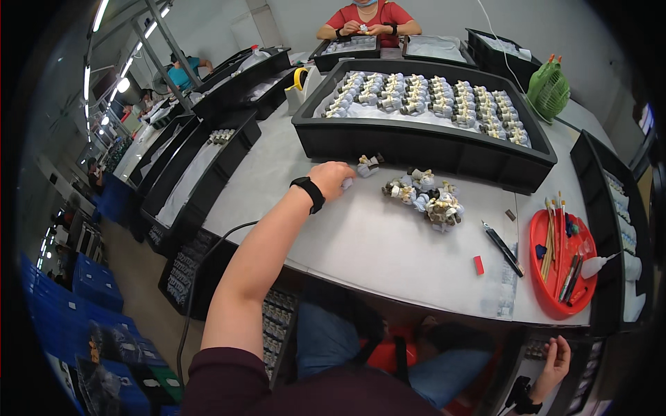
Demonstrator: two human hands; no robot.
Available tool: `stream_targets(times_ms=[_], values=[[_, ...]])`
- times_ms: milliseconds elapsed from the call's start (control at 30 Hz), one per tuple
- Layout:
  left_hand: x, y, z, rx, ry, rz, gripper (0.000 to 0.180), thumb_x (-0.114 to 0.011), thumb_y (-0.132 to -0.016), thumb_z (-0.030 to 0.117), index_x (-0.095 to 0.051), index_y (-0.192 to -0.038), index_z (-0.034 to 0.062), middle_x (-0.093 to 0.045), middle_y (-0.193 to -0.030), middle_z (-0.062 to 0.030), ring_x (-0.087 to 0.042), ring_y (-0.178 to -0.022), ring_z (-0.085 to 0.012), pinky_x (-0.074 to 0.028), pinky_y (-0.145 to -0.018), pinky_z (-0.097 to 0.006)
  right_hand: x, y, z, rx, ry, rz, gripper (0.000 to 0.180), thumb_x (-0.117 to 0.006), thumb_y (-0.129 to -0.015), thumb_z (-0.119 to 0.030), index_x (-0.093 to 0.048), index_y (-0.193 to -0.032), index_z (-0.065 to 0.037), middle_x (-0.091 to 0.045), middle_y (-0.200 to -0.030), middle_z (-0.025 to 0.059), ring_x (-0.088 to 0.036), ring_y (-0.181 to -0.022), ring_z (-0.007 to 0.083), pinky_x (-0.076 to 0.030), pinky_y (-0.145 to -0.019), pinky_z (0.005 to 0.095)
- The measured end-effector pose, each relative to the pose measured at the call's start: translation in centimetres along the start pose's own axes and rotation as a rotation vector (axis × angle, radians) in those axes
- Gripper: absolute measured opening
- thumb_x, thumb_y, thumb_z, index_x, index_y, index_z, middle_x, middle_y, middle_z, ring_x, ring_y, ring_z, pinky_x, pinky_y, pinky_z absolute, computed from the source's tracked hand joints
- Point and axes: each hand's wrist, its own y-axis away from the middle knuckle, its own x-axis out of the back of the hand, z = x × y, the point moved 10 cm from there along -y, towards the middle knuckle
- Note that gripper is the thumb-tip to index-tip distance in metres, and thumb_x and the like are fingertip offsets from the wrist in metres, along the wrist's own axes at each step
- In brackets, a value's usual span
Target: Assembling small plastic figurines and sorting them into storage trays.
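Observation:
My left hand (327, 182) reaches over the white table top, its fingers closed round a small pale figurine (347, 184) that shows only in part. Right beside it a single grey and cream figurine (369, 165) rests at the foot of the large black tray (416, 142). A heap of similar figurines (424, 196) lies in the middle of the table. Low on the right, below the table edge, my right hand (553, 362) hangs above a black crate (533, 349); its fingers are stretched out and nothing shows in them.
Rows of figurines fill the large tray. To the right are a pen-like knife (502, 248), a red block (479, 265), a red dish (538, 291) with brushes and a green fan (549, 90). Black trays (229, 156) line the left. A person (374, 21) works opposite.

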Motion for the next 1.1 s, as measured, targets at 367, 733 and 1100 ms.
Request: stream_targets(times_ms=[367,733,1100], values=[[1.4,8.6,12.8,-0.144,1.499,0.044,0.038,-0.065,-0.068,-0.006,-0.05,-0.102,-0.0009,-0.051,-0.096,-0.0065,-0.055,-0.083,-0.0131,-0.05,-0.071,-0.027,-23.8,7.9,-12.4,-0.012,-0.488,-0.552,0.035,-0.059,-0.073,0.003,-0.047,-0.106,0.001,-0.056,-0.095,0.0104,-0.055,-0.083,0.0137,-0.046,-0.07,0.0234],[-4.9,10.5,16.6,-0.009,1.729,-0.126,0.039,-0.061,-0.075,0.0,-0.042,-0.109,-0.0022,-0.051,-0.093,-0.0053,-0.052,-0.076,-0.0081,-0.046,-0.065,-0.02,-29.2,11.2,-11.1,-0.381,-0.73,-0.723,0.037,-0.052,-0.081,-0.001,-0.04,-0.114,0.008,-0.056,-0.093,0.0128,-0.059,-0.077,0.0152,-0.05,-0.066,0.0222],[-7.0,10.7,17.3,0.063,1.777,-0.268,0.036,-0.051,-0.084,0.008,-0.042,-0.117,-0.0018,-0.057,-0.097,-0.0101,-0.057,-0.08,-0.0116,-0.047,-0.068,-0.022,-29.4,12.3,-9.2,-0.678,-0.857,-0.785,0.031,-0.048,-0.086,-0.018,-0.048,-0.105,0.007,-0.059,-0.093,0.0128,-0.061,-0.077,0.0156,-0.051,-0.058,0.0181]])
